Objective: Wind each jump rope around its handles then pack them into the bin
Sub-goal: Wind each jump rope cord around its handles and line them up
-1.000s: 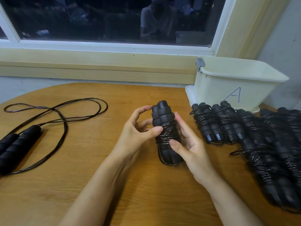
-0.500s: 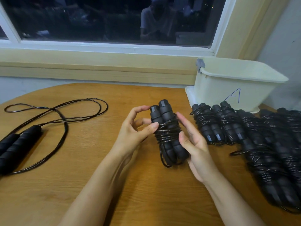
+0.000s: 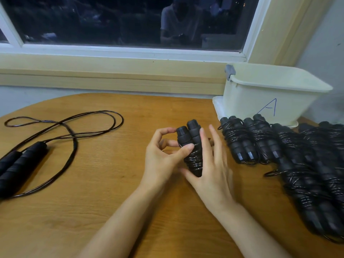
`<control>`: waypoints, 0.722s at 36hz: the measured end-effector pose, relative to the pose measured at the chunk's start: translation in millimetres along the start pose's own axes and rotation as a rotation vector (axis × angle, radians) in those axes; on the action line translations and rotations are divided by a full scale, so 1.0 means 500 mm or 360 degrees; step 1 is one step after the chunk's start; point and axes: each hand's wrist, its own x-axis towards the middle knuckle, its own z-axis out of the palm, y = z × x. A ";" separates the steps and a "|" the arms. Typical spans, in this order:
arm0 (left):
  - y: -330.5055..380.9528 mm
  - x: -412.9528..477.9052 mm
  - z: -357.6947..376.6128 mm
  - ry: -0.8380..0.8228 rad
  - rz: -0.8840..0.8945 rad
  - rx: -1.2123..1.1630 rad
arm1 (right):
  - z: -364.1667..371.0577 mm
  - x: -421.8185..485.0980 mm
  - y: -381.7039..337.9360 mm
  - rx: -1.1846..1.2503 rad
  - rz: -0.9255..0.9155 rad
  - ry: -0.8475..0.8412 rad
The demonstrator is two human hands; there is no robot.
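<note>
over the middle of a wooden table (image 3: 93,211), the left hand (image 3: 160,161) pinches a wound jump rope bundle (image 3: 189,144) with thumb and curled fingers. the right hand (image 3: 214,168) lies against its right side, fingers spread and nearly straight. the cream bin (image 3: 264,95) stands far right.

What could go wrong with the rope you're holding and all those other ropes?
The wound jump rope is held only by the left hand fingertips; the right hand lies flat against the coils, so the cord end might spring loose and unwind. The finished bundles crowd in front of the bin, so a careless reach could knock them. The loose jump rope has crossing loops that could tangle.
</note>
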 end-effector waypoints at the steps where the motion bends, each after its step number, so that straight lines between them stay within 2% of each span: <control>1: -0.001 -0.003 0.003 -0.0024 -0.0012 -0.0018 | -0.002 0.001 -0.001 -0.0044 -0.0013 0.0044; 5: 0.004 -0.006 0.006 -0.0065 -0.0016 -0.0094 | -0.012 0.003 -0.002 -0.0112 -0.0103 0.0119; 10: 0.005 -0.002 0.002 -0.0100 -0.0007 -0.0131 | -0.014 0.004 0.006 0.0086 -0.0182 0.0194; 17: 0.007 -0.001 -0.004 -0.0240 0.0000 -0.0153 | -0.011 0.002 0.015 0.0007 -0.0245 0.0255; 22: 0.007 0.000 -0.006 -0.0323 0.0007 -0.0101 | -0.014 0.005 0.021 0.0012 -0.0267 0.0208; 26: 0.007 0.003 -0.010 -0.0315 0.0019 -0.0070 | -0.013 0.005 0.024 0.0164 -0.0287 0.0202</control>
